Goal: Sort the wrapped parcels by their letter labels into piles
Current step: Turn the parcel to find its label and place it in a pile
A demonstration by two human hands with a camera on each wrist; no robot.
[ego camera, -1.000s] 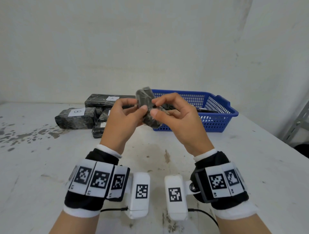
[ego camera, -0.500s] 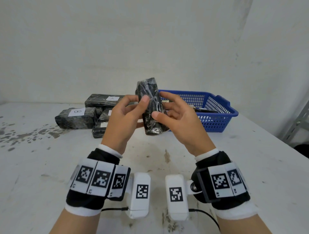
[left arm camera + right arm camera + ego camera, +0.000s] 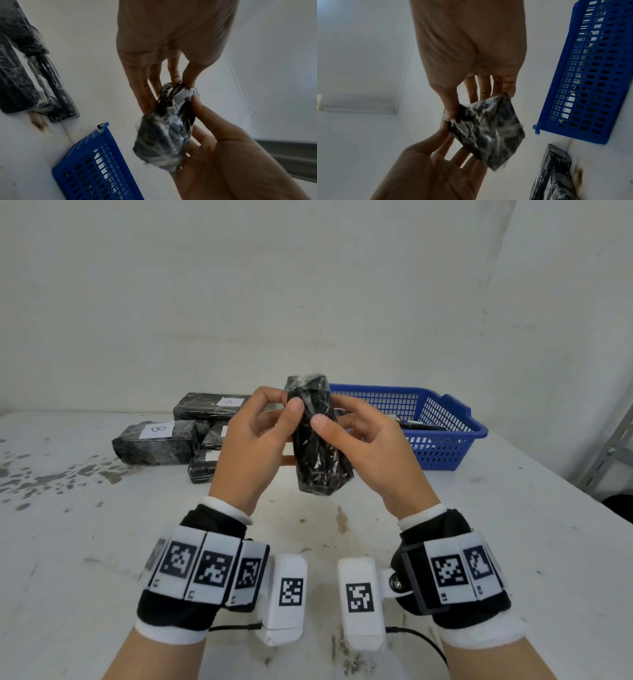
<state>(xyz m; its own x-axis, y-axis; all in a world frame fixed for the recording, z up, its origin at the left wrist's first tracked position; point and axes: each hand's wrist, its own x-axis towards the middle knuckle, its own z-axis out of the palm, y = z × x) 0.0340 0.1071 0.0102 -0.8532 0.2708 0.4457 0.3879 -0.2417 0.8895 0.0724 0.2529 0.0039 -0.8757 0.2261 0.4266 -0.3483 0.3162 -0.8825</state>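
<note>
Parcels already sorted lie at the far left of the table (image 3: 102, 542): the B-labelled parcel (image 3: 156, 441) in front, the A-labelled parcel (image 3: 214, 405) behind it, two more beside them. My left hand (image 3: 251, 450) now pinches the black wrapped parcel (image 3: 317, 436) near its top, thumb in front, fingers (image 3: 145, 86) behind. A second ago it lay crosswise and bunched between my palms; I have since turned it upright, above the table. My right hand (image 3: 370, 446) grips its other side the same way. No label shows on the face towards me, so I judge its pile is still undecided. Right of it stands the blue basket (image 3: 445, 436), more items inside.
</note>
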